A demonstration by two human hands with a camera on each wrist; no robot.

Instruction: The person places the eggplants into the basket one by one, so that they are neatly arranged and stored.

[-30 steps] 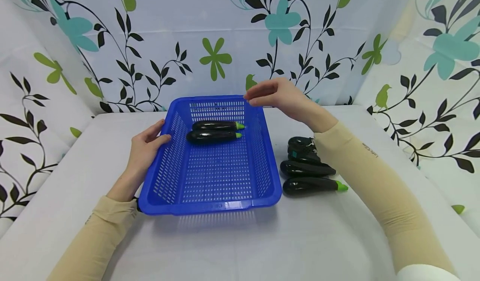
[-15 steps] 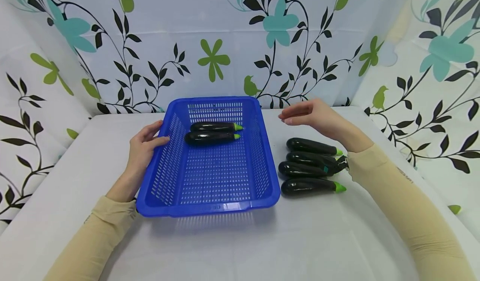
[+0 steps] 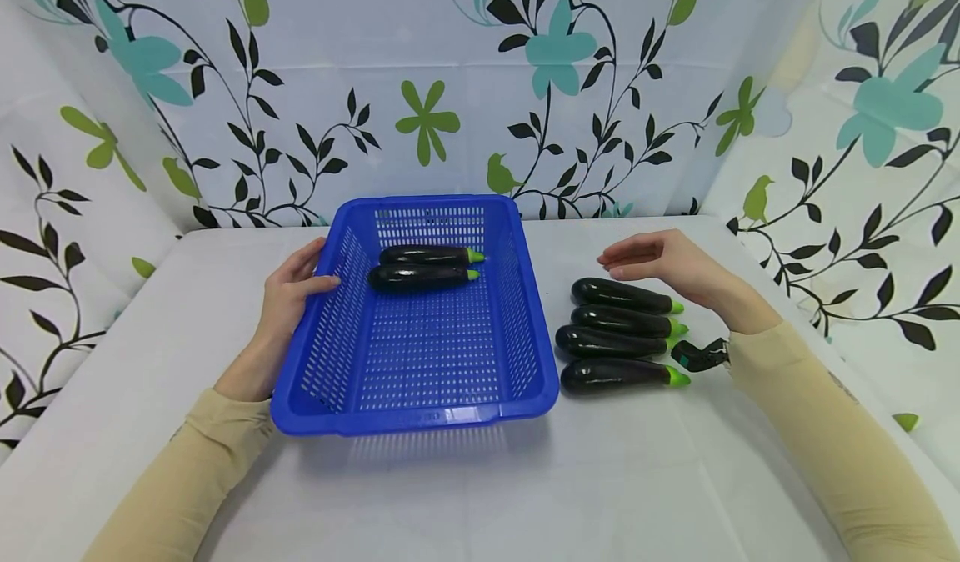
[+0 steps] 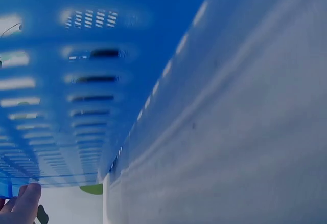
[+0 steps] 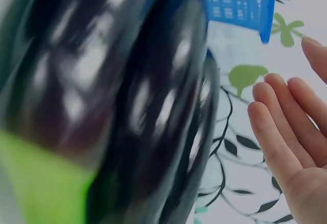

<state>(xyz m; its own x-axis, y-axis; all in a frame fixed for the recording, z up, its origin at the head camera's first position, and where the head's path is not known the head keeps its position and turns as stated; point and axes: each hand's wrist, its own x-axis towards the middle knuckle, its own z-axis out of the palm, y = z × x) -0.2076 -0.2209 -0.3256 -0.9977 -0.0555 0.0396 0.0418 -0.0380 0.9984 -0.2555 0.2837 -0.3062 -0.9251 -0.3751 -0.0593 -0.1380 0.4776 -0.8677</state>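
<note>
Eggplants lying roughly crosswise, stems rightward, left hand gripping basket, right hand free, fingers relaxed

Eggplants, 1 green cap; right grip apart; blue basket beyond.

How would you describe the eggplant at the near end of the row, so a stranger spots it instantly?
Find the blue plastic basket. Right of it, on the white table, lies a row of four glossy, dark eggplants. Yours is the near-end eggplant, farthest from the leaf-patterned backdrop, the only one with no neighbour on its near side.
</note>
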